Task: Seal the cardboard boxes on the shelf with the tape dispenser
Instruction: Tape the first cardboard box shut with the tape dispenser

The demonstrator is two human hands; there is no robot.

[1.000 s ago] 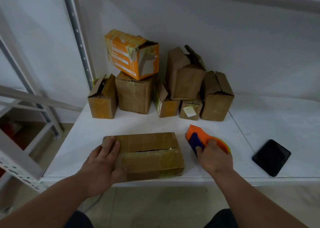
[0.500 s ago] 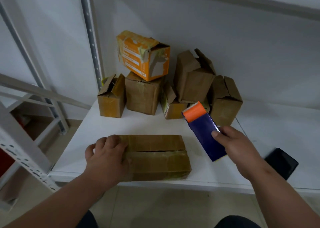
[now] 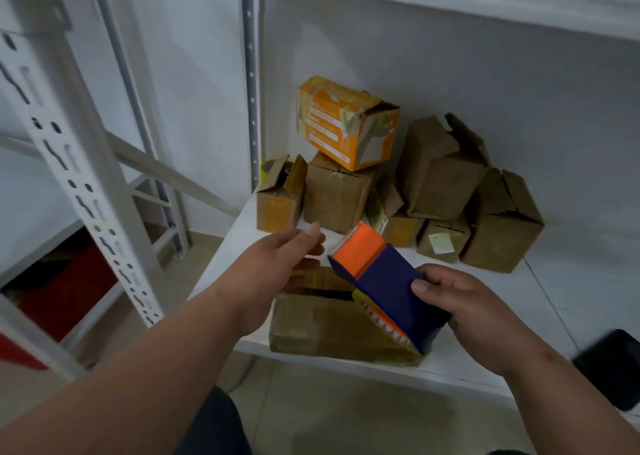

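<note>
Here right hand (image 3: 485, 312) grasps tape dispenser (image 3: 384, 281) above front box (image 3: 311, 326); left hand (image 3: 277, 264) released, hovering over same box.

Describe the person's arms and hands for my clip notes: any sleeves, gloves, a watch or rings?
Both forearms are bare as far as the frame shows, with no sleeve in view. The left hand and right hand wear no gloves. No watch, band or ring shows on either wrist or on the fingers in view.

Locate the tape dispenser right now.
Head view, centre-right: the tape dispenser is gripped in the right hand, held above the flat cardboard box at the shelf's front edge, with the open left hand just beside its orange end.
</note>
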